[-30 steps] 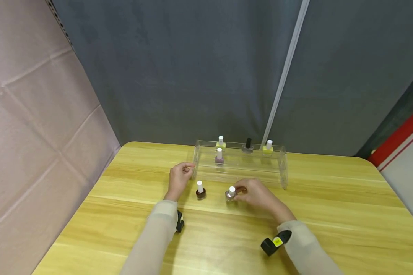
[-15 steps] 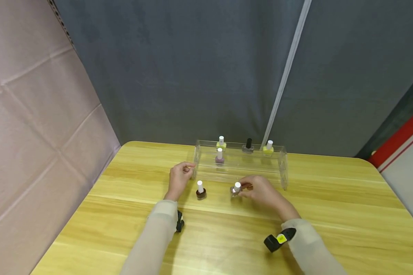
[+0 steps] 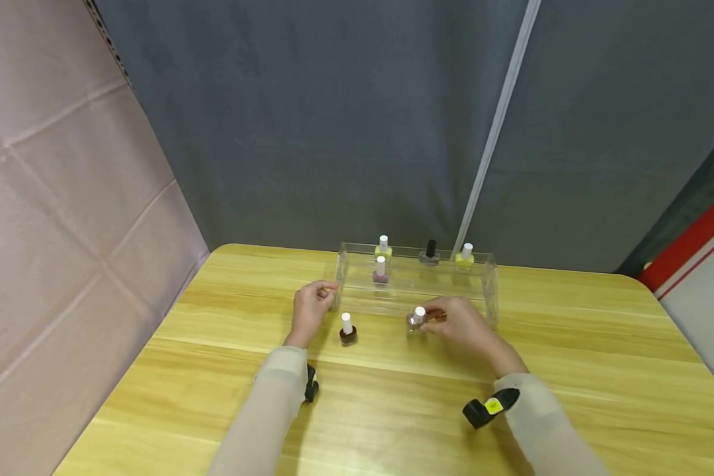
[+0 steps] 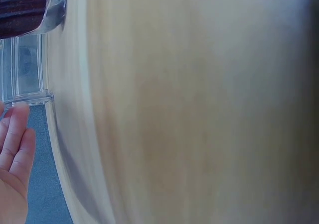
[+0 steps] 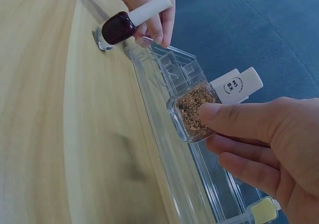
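My right hand (image 3: 457,324) pinches a square nail polish bottle (image 5: 193,109) with copper glitter and a white cap, thumb across its front. In the head view it is in front of the clear tiered rack (image 3: 416,307). My left hand (image 3: 311,309) has its fingertips at the rack's left end; fairly straight fingers (image 4: 19,129) show there in the left wrist view. A dark red nail polish bottle (image 3: 348,336) with a white cap stands upright on the table between the hands. On the rack's front part sits a mauve nail polish bottle (image 3: 380,276).
Along the rack's back stand a yellow nail polish bottle (image 3: 383,252), a black-capped nail polish bottle (image 3: 430,256) and another yellow nail polish bottle (image 3: 465,260). The wooden table (image 3: 369,423) ends at a dark grey curtain (image 3: 309,132). A pink cloth (image 3: 71,218) hangs at left.
My right hand has carried the glitter nail polish bottle to the right and towards the rack. The left hand stays at the rack's left end.
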The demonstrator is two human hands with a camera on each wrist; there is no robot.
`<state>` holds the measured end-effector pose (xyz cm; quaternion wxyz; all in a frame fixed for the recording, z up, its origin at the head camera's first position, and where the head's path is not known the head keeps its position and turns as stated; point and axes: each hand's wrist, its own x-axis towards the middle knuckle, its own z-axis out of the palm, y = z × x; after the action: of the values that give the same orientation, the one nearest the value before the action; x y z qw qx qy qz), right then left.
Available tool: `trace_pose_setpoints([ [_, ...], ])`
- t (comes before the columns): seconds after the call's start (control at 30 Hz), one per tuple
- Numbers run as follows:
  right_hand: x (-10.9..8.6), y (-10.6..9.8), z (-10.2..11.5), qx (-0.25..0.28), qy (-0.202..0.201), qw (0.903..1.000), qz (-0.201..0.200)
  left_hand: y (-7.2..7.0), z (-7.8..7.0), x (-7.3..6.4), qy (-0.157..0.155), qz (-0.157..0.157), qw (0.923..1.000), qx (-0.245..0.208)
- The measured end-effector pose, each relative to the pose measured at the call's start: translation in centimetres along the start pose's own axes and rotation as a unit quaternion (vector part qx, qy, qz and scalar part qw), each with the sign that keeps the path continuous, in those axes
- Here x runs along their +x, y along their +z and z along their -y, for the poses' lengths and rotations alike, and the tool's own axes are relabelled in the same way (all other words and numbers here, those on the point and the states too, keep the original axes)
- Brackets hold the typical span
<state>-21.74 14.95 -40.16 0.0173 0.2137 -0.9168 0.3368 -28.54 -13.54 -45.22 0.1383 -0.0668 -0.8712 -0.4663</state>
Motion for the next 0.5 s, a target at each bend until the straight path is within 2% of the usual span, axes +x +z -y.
trace_pose_setpoints([
  [0.3, 0.2, -0.9, -0.3, 0.000, -0.017, 0.9998, -0.012, 0.0, 0.1, 0.1, 0.002, 0.003, 1.0000, -0.003],
  [0.5, 0.3, -1.4, -0.5, -0.001, -0.005, 0.9999, -0.010, 0.0, 0.3, 0.1, 0.003, 0.007, 1.0000, -0.006],
])
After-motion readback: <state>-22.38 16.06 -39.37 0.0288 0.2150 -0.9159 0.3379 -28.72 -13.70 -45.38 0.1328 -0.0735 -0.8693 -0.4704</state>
